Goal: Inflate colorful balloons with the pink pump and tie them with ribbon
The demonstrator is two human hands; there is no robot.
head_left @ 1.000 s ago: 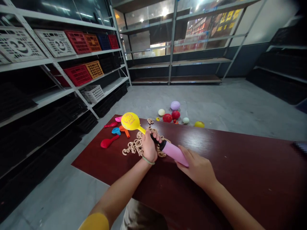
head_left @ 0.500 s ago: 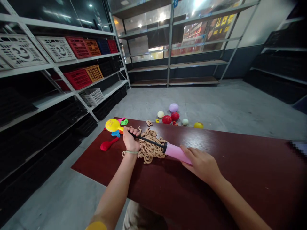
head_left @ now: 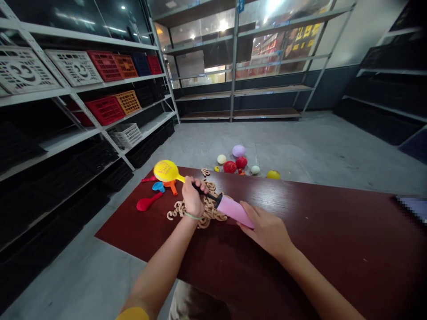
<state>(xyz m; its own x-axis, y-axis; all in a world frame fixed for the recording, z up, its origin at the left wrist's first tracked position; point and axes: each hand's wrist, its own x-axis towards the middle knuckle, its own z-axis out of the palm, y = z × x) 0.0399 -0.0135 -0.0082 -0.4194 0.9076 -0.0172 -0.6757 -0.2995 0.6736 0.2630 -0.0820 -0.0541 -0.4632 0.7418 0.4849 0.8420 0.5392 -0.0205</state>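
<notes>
My left hand (head_left: 194, 195) is closed around the black handle end of a balloon pump, where a yellow balloon (head_left: 166, 171) with printing on it is fitted. The balloon is partly inflated and points to the left. My right hand (head_left: 267, 226) grips the pink barrel of the balloon pump (head_left: 235, 211). A short stretch of black rod shows between handle and barrel. Under and behind the pump lies a heap of tan, cord-like pieces (head_left: 210, 213). Left of my left hand lie limp balloons: a red balloon (head_left: 148, 202), a blue balloon (head_left: 158, 186) and an orange balloon (head_left: 171, 187).
The dark red table (head_left: 300, 249) spans the front. Several inflated balloons, among them a purple balloon (head_left: 238, 151), lie on the floor beyond it. Shelves with crates (head_left: 106, 110) stand at left, and a metal rack (head_left: 233, 66) stands behind. A blurred flat object (head_left: 413, 206) is at the right.
The handle and barrel have come closer together, so less rod shows. My left hand moved right with the yellow balloon, which looks larger. My right hand shifted slightly left.
</notes>
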